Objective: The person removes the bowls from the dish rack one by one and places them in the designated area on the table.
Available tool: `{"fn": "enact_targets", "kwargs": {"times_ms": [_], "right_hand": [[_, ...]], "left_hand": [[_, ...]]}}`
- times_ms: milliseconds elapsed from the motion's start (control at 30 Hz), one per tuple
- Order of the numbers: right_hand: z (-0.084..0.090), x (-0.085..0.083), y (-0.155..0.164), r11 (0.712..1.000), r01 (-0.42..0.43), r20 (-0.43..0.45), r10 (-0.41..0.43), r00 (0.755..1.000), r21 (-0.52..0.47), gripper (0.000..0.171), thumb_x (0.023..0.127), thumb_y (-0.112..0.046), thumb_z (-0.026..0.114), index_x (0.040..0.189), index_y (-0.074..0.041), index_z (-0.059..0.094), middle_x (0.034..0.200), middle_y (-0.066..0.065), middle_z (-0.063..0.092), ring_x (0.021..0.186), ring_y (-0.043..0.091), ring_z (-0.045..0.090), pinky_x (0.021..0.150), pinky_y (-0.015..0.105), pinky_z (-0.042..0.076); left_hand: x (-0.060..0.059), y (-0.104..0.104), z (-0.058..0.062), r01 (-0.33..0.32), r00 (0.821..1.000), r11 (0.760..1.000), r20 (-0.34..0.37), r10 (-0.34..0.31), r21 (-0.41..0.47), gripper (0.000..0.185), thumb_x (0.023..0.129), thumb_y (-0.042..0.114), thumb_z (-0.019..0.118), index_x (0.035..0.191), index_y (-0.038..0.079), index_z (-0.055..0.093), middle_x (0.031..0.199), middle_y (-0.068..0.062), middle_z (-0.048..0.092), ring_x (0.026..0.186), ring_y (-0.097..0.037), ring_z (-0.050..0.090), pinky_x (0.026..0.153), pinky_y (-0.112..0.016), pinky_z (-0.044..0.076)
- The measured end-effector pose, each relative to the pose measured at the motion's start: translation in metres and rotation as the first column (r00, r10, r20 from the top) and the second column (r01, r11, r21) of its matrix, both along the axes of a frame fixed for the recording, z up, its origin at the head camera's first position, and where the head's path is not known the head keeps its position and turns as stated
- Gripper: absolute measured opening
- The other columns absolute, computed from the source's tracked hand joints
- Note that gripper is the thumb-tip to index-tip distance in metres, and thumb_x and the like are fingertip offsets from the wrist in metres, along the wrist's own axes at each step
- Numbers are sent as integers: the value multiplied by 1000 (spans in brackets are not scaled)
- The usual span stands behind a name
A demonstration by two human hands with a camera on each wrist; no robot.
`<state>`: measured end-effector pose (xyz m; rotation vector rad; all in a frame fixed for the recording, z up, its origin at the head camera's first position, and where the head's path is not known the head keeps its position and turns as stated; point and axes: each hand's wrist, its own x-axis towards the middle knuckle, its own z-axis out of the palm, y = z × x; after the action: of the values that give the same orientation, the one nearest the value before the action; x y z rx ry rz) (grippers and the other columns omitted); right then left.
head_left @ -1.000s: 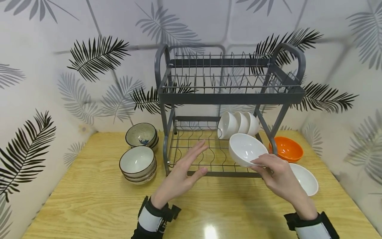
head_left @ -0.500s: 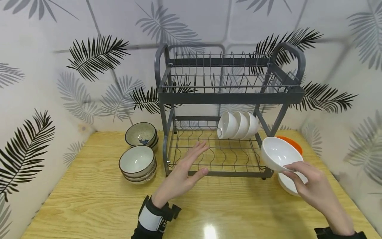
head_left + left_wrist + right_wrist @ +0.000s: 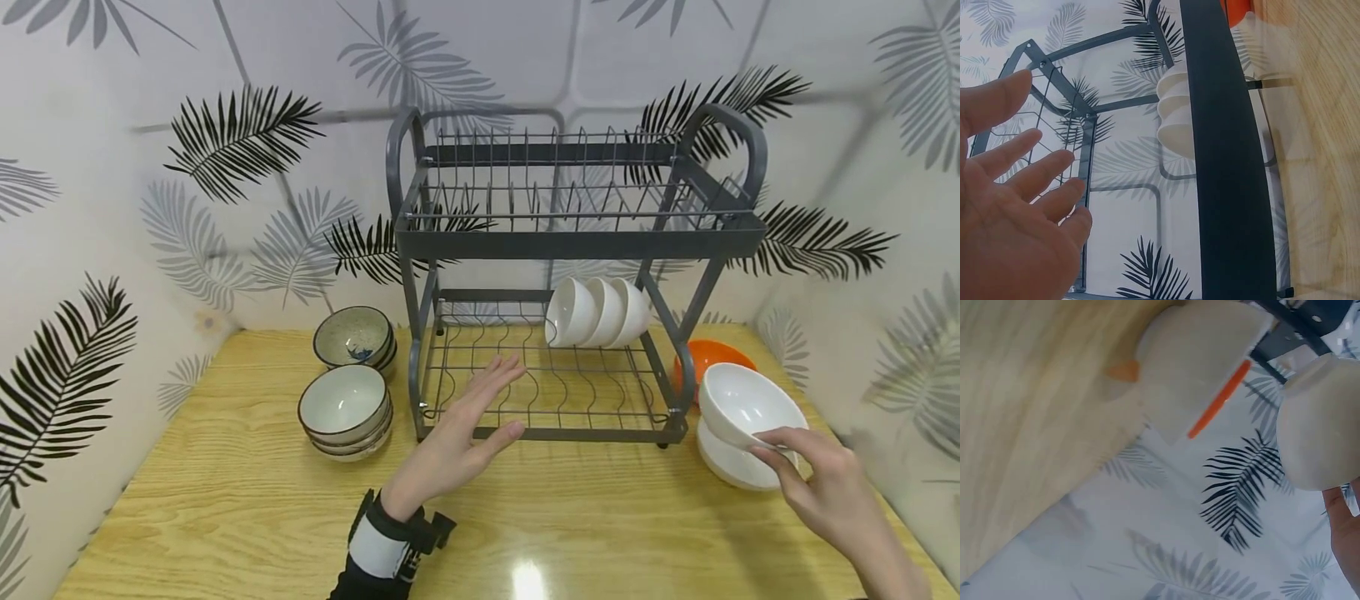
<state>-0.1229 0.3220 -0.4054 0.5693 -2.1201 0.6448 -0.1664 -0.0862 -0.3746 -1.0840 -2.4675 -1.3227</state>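
Evenly bright from overhead, glare spot on the table (image 3: pixel 528 577), soft shadows, bowed fisheye edges, blurred wrist views.

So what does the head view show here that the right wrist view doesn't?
Only the head view shows the left hand open with straight fingers at the front of the dish rack, the brown-rimmed bowls stacked to the rack's left, and three white bowls on edge on the lower shelf. Only the right wrist view shows the underside of the held bowl. Both show the right hand with its grip on that bowl above another white bowl, the orange bowl, and the table.
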Motion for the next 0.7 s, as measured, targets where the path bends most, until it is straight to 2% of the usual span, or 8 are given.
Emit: {"fn": "enact_targets", "kwargs": {"times_ms": [100, 200, 233, 300, 367, 433, 467, 700], "right_hand": [[-9, 1, 8, 999, 21, 17, -22, 1000, 45, 65, 93, -61, 47, 79, -3, 73, 69, 9, 71, 93, -29, 46, 76, 2, 42], [-21, 2, 15, 992, 51, 33, -55, 998, 117, 57, 94, -58, 52, 79, -7, 74, 69, 9, 72, 77, -13, 60, 65, 10, 47], [-25, 2, 17, 987, 66, 50, -74, 996, 147, 49, 94, -52, 59, 79, -8, 74, 70, 8, 72, 72, -5, 64, 63, 14, 48], [-33, 4, 21, 974, 95, 108, -118, 987, 205, 29, 90, -37, 73, 79, -11, 74, 69, 5, 73, 62, 4, 62, 56, 22, 48], [-39, 5, 23, 963, 108, 186, -157, 970, 249, 11, 78, -19, 83, 79, -12, 75, 70, 3, 73, 57, 5, 59, 53, 28, 47], [-42, 6, 24, 957, 112, 249, -182, 951, 268, 18, 66, -7, 87, 79, -14, 76, 70, 1, 74, 59, -1, 56, 52, 28, 47], [-43, 6, 25, 957, 111, 275, -186, 943, 268, 20, 65, -5, 87, 78, -14, 76, 70, 0, 74, 60, -4, 54, 52, 28, 46], [-45, 6, 24, 959, 112, 307, -192, 932, 259, 23, 63, -4, 88, 80, -15, 77, 73, 0, 75, 65, -2, 61, 57, 25, 49]], "left_hand": [[-1, 0, -1, -2, 1000, 1000, 12, 2, -7, 62, 101, 20, 61, 156, 9, 35, 168, -8, 24, 157, -35, 17, 126, -63, 13], [-1, 0, -2, -4, 1000, 1000, 19, 5, -20, 63, 101, 22, 61, 156, 10, 34, 168, -7, 23, 157, -34, 17, 127, -62, 11], [-1, 0, -2, -4, 1000, 1000, 20, 5, -21, 63, 101, 22, 60, 156, 10, 34, 168, -7, 23, 157, -34, 17, 126, -62, 12], [-1, 0, -3, -3, 1000, 1000, 24, 4, -25, 62, 101, 22, 60, 157, 11, 34, 169, -7, 22, 158, -33, 16, 126, -63, 13], [-2, 0, -3, -3, 1000, 1000, 29, 3, -28, 62, 101, 23, 60, 157, 11, 34, 169, -7, 22, 157, -34, 16, 125, -65, 15], [-2, 0, -3, -1, 999, 1000, 36, 2, -30, 62, 101, 23, 60, 157, 11, 33, 168, -8, 23, 157, -35, 16, 124, -66, 16], [-2, 0, -3, 1, 999, 1000, 40, 0, -31, 62, 102, 23, 60, 157, 11, 33, 168, -8, 23, 157, -36, 16, 123, -67, 16], [-2, 1, -2, 6, 999, 999, 52, -4, -35, 63, 101, 22, 60, 157, 11, 33, 169, -7, 22, 157, -36, 16, 124, -65, 16]]}}
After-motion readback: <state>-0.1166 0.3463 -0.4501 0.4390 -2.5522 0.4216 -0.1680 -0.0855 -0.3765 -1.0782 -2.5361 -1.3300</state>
